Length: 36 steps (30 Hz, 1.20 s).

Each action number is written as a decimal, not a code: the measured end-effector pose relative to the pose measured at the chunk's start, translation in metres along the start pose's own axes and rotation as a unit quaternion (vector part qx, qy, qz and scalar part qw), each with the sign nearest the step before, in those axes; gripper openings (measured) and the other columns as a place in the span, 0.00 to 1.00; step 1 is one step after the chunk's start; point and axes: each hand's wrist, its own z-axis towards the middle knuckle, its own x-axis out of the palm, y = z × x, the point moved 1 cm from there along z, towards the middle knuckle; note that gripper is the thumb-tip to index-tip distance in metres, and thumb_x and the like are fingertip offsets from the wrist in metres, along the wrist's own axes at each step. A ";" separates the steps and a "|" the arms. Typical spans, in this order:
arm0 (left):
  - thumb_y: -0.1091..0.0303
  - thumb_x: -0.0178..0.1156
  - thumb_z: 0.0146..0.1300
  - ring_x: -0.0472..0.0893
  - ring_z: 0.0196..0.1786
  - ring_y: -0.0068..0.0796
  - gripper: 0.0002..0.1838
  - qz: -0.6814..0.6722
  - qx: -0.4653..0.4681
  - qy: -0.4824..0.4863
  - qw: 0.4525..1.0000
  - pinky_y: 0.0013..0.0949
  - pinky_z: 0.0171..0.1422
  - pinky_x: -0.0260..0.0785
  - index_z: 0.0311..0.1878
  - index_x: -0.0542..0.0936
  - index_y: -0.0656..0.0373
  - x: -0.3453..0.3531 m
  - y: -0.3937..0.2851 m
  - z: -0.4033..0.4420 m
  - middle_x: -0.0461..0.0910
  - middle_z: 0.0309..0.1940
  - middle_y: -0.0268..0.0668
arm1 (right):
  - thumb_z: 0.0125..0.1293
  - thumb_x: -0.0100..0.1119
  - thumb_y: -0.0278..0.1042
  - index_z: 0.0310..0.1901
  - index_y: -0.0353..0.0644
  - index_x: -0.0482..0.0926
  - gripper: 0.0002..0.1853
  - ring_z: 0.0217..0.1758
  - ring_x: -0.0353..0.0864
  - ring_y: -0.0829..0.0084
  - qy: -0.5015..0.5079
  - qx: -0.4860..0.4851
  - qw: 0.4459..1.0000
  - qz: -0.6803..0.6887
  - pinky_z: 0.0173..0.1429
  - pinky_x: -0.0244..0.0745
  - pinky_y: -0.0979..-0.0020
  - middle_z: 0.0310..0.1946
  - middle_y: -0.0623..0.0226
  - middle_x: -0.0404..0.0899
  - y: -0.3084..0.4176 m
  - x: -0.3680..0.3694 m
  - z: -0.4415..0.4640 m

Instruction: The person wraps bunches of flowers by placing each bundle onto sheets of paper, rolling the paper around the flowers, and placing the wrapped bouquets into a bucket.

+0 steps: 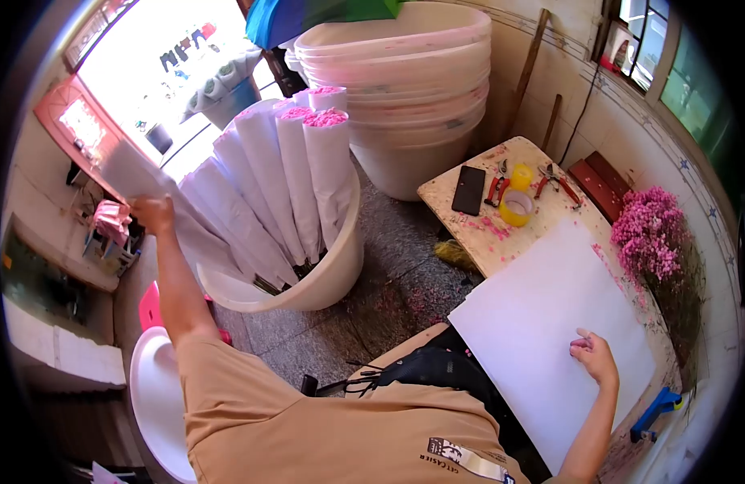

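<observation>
One wrapped bundle (137,175), leaning out over the left side of the white tub (340,274), beside the other wraps (293,157). Left hand (152,214) against its side; can't tell if gripping or just steadying, too blurred. Right hand (594,356) loose, half-curled over the white paper stack (525,323), nothing in grasp; contact unclear.

For clean handling: support the bundle along its length, light pressure only, to avoid creases. Bring upright before letting go, foot end inside the rim, without scraping the other wraps or shaking pink blossom (325,118) loose. Lay right palm flat, clear of the paper edges.

Counts:
- bundles at the tub: at least seven, exact number lost in overlap
- paper sheets: at least two, judging by offset edges
- phone (469,190): one
- red-handled pruners (556,187): two
- yellow rolls (516,208): two
- loose pink flower bunch (649,232): one
- blue tool (655,411): one, type unclear
- stacked tubs (404,97): several, can't count exactly
</observation>
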 end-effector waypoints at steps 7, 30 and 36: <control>0.69 0.62 0.73 0.84 0.50 0.38 0.17 -0.445 0.356 0.357 0.740 0.38 0.59 0.75 0.62 0.79 0.63 0.081 -0.109 -0.279 0.85 0.50 0.46 | 0.69 0.69 0.30 0.64 0.31 0.76 0.24 0.48 0.87 0.70 -0.040 -0.069 0.995 0.053 0.53 0.83 0.68 0.48 0.55 0.87 -0.040 0.027 -0.040; 0.75 0.59 0.70 0.69 0.21 0.43 0.13 -0.511 0.737 0.441 0.031 0.42 0.26 0.61 0.27 0.73 0.62 -0.457 -0.190 -0.929 0.70 0.21 0.43 | 0.63 0.75 0.35 0.49 0.28 0.84 0.19 0.29 0.84 0.59 -0.659 0.337 0.418 0.527 0.34 0.80 0.58 0.32 0.53 0.86 -0.546 0.366 -0.281; 0.75 0.55 0.74 0.67 0.21 0.31 0.13 -0.470 0.761 0.447 0.034 0.37 0.25 0.56 0.29 0.71 0.60 -0.467 -0.190 -0.923 0.70 0.22 0.36 | 0.45 0.89 0.52 0.76 0.21 0.54 0.67 0.71 0.75 0.45 -0.584 0.544 0.357 0.486 0.71 0.75 0.55 0.71 0.35 0.70 -0.620 0.359 -0.294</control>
